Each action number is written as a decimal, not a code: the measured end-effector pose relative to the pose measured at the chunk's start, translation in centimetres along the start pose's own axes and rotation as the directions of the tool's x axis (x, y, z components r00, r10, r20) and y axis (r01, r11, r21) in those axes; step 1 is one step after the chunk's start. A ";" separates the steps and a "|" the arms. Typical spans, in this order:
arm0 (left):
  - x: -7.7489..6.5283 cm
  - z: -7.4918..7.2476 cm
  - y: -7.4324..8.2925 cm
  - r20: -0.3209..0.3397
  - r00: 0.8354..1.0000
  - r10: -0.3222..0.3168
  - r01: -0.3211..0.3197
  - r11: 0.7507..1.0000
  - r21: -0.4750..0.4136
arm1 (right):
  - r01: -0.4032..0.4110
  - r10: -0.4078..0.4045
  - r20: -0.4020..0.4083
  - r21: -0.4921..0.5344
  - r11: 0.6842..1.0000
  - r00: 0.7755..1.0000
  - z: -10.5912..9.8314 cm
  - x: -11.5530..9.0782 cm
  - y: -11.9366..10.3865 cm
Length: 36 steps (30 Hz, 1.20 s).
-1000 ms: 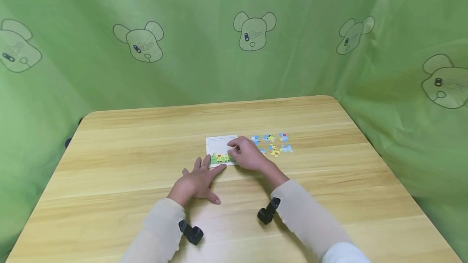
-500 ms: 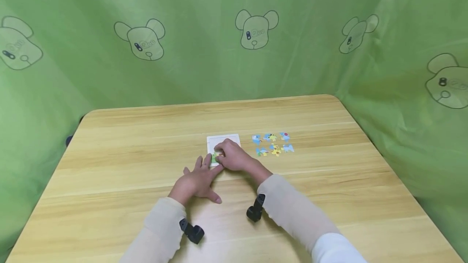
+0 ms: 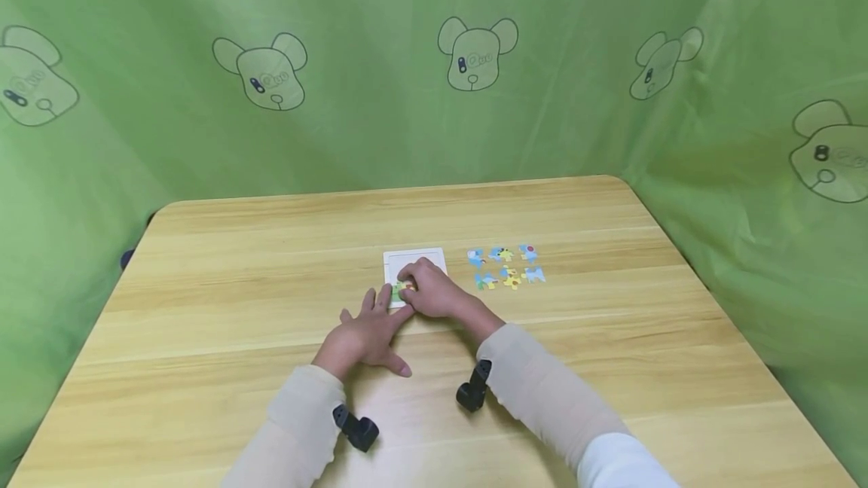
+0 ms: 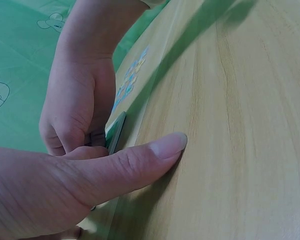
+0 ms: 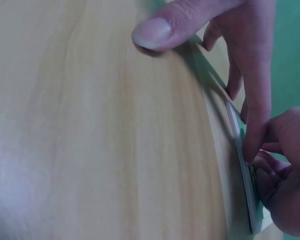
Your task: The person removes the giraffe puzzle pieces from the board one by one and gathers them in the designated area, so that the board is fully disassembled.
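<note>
A small white-framed puzzle board (image 3: 415,255) lies on the table, with green and yellow puzzle pieces (image 3: 404,288) along its near side. My left hand (image 3: 366,337) is spread out, index and middle fingertips resting on the board's near left edge, thumb out to the side over the table. My right hand (image 3: 434,288) reaches over the board with curled fingers; its thumb and index finger close around a yellow and red puzzle piece in the near row. In the right wrist view the right fingertips (image 5: 264,172) are right at the board (image 5: 242,150), beside the left index finger.
Several loose blue and yellow puzzle pieces (image 3: 511,278) lie in two rows right of the board. The wooden table (image 3: 271,247) has rounded far corners. A green curtain (image 3: 380,134) with printed bear heads hangs behind and beside it.
My right hand has moved left from the board's right side to the near row, uncovering the loose pieces, and has since stayed there. My left hand has kept its place.
</note>
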<state>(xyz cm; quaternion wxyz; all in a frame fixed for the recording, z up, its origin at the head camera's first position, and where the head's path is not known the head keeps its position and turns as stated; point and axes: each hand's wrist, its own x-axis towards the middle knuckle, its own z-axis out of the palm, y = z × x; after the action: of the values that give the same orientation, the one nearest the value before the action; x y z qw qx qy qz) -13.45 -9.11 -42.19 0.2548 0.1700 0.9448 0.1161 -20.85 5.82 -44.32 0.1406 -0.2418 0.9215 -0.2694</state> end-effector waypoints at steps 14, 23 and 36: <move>-0.1 -0.1 0.1 -0.003 1.000 -0.004 0.004 1.000 0.001 | 0.041 -0.027 -0.121 0.117 0.992 0.992 0.4 -0.1 0.1; -0.1 0.0 0.1 0.005 1.000 -0.006 0.006 1.000 -0.004 | 0.038 -0.015 -0.129 0.175 0.984 0.992 0.6 -0.2 0.1; 0.0 0.1 0.0 0.008 1.000 -0.014 0.014 1.000 -0.010 | -0.008 0.057 -0.197 0.241 0.971 0.979 -0.7 -1.6 1.5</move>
<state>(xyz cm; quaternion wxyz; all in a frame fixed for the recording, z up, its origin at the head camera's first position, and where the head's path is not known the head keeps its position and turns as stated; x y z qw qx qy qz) -13.42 -9.07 -42.29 0.2602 0.1627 0.9443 0.1185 -20.36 8.04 -44.33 0.0786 -0.1792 0.8959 -0.3989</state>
